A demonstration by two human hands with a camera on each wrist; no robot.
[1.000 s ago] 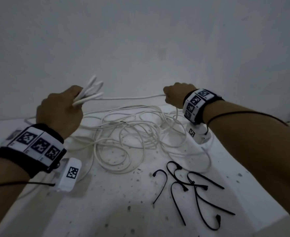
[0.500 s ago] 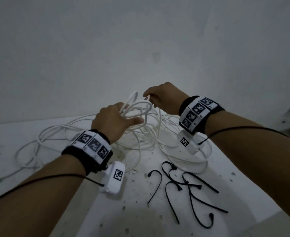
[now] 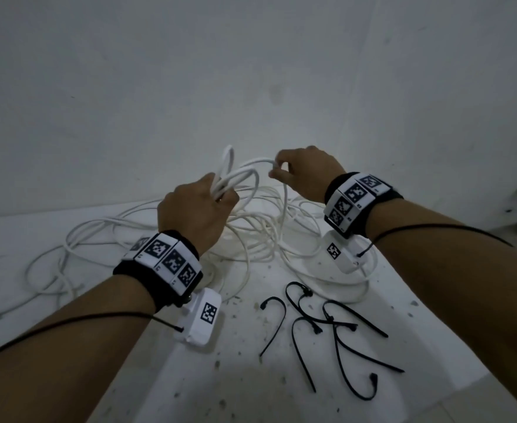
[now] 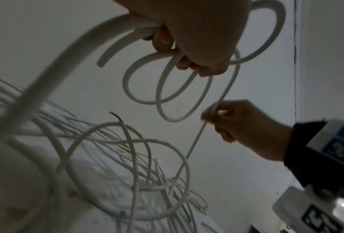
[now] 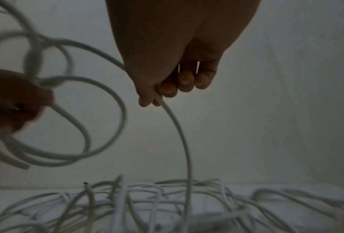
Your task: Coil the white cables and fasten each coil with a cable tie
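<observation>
My left hand [image 3: 203, 199] grips a small bundle of white cable loops [image 3: 234, 178] above the table; the loops [image 4: 167, 88] hang from its curled fingers in the left wrist view. Just to its right my right hand [image 3: 296, 172] pinches the same white cable [image 5: 179, 126] between thumb and fingertips, and the strand drops from there to the tangle below. A loose heap of white cable [image 3: 269, 227] lies on the white table [image 3: 251, 386] under both hands. Several black cable ties [image 3: 327, 328] lie nearer to me, to the right.
A grey wall [image 3: 251, 87] rises close behind the table. More cable loops [image 3: 68, 254] spread to the left across the tabletop. A cut cable end with dark wire [image 4: 116, 117] sticks up from the heap. The table's right edge [image 3: 464, 380] runs diagonally near the ties.
My hands were wide apart with a strand stretched between them; they have come together over the heap, and another loop now lies in my left hand's bundle.
</observation>
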